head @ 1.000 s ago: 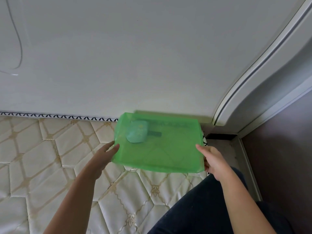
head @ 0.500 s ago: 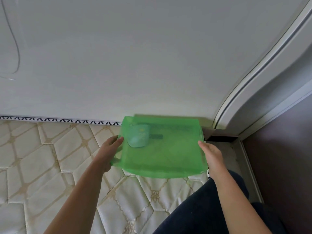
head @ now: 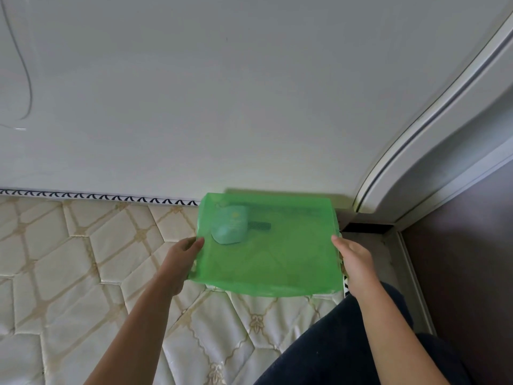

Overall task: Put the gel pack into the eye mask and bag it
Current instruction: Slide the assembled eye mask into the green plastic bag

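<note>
While left hand (head: pixel 180 259) and right hand (head: pixel 356 262) grip it — bag (head: pixel 277 262) holds mask (head: pixel 230 225).

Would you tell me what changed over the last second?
The left hand closed from an open reach onto the left edge of the green bag. The right hand kept its grip on the right edge; the eye mask stayed in the far-left corner.

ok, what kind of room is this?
Likely a bedroom: a bare quilted mattress against a white wall, with a white door frame at the right. The left hand and right hand hold a green bag over it.
</note>
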A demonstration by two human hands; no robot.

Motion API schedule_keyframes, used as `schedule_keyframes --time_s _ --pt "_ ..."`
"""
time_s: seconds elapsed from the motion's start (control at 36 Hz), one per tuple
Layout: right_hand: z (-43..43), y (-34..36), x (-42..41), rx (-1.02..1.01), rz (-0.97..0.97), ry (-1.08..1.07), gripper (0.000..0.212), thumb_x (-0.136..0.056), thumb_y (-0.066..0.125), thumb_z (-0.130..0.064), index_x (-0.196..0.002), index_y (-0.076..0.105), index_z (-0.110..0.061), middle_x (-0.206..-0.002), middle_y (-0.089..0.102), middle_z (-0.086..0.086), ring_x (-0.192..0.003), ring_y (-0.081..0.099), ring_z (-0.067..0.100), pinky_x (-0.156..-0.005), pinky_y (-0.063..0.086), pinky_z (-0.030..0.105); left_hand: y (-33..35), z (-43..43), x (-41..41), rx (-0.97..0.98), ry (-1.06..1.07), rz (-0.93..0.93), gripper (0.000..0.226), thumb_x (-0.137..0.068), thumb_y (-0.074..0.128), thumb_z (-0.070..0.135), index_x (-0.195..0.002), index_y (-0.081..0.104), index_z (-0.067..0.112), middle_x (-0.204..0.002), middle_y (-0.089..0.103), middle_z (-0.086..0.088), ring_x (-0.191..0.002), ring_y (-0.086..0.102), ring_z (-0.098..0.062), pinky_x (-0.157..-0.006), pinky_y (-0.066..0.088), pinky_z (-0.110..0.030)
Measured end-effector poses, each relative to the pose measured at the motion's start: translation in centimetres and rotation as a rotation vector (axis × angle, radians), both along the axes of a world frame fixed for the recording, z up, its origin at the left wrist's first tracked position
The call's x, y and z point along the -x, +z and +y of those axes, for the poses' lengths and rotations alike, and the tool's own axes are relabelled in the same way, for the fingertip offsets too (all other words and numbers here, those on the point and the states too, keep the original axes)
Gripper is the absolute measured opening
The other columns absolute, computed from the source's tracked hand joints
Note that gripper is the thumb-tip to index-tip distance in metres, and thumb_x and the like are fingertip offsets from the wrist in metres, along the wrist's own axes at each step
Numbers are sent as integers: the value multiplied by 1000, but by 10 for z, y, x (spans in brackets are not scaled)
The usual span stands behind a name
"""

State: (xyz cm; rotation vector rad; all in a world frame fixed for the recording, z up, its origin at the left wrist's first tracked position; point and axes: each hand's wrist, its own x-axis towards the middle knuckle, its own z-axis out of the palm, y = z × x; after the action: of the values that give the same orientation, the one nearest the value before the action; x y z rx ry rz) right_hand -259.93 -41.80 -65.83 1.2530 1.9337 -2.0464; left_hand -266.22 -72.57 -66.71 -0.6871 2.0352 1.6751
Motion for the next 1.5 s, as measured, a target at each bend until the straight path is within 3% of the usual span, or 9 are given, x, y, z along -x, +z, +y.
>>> schedule_keyframes --time_s 0.06,0.17,0.31,0.39,0.56,0.69,0.97,1.33,1.5 --pt "1 0 -2 -26 -18 10 40 -86 62 -30 -118 57 -7 -115 63 8 -106 58 26 -93 47 42 1 0 -3 -2 -13 -49 39 -94 49 31 -123 52 6 -112 59 -15 -100 58 -34 -79 52 -48" --pt "2 -1 -9 -16 -31 1 30 -85 63 -28 -108 58 -10 -110 63 10 -96 60 22 -77 48 35 2 -3 -13 -30 -98 -155 47 -94 42 41 -130 44 9 -116 51 -13 -102 52 -36 -75 48 -51" --pt "-3 -4 -20 2 -98 35 43 -80 67 -34 -112 53 -9 -118 58 12 -112 54 31 -101 40 51 2 -3 -23 -96 -119 -214 47 -94 40 42 -130 44 13 -112 56 -19 -93 59 -40 -78 48 -48" --pt "-6 -4 -24 42 -133 47 51 -78 70 -36 -116 51 -8 -119 58 12 -112 54 31 -100 42 51 3 -1 -27 -126 -72 -193 43 -94 43 38 -128 46 12 -108 58 -16 -83 62 -34 -80 46 -44" --pt "-2 -3 -29 127 -152 52 39 -77 71 -34 -99 55 -7 -116 56 13 -109 54 29 -85 50 42 6 -2 -29 -177 -56 -193 39 -95 44 32 -126 47 9 -108 60 -20 -79 64 -36 -67 50 -40" --pt "-2 -2 -31 171 -96 43 47 -77 72 -29 -108 54 0 -116 59 17 -108 56 32 -97 46 51 8 -1 -30 -211 -45 -188 39 -95 47 24 -131 43 8 -109 62 -19 -78 66 -37 -64 53 -42" --pt "-2 -9 -38 240 -60 -22 29 -82 65 -11 -106 56 2 -112 63 17 -107 59 31 -94 48 48 4 0 -34 -240 -6 -199 49 -93 49 14 -139 34 8 -128 51 -27 -71 66 -36 -53 58 -35" --pt "-14 -15 -45 31 0 12 38 -88 58 -18 -124 53 -5 -122 59 11 -112 55 27 -96 47 47 -3 4 -38 -148 -1 -157 48 -93 49 13 -139 36 13 -118 54 -20 -73 63 -33 -62 48 -36" --pt "-7 -12 -30 -38 29 66 32 -88 58 -9 -120 57 -7 -108 63 2 -95 58 16 -80 44 26 -5 4 -37 -146 -1 -159 47 -94 48 13 -139 35 13 -123 53 -22 -75 63 -33 -62 47 -36"
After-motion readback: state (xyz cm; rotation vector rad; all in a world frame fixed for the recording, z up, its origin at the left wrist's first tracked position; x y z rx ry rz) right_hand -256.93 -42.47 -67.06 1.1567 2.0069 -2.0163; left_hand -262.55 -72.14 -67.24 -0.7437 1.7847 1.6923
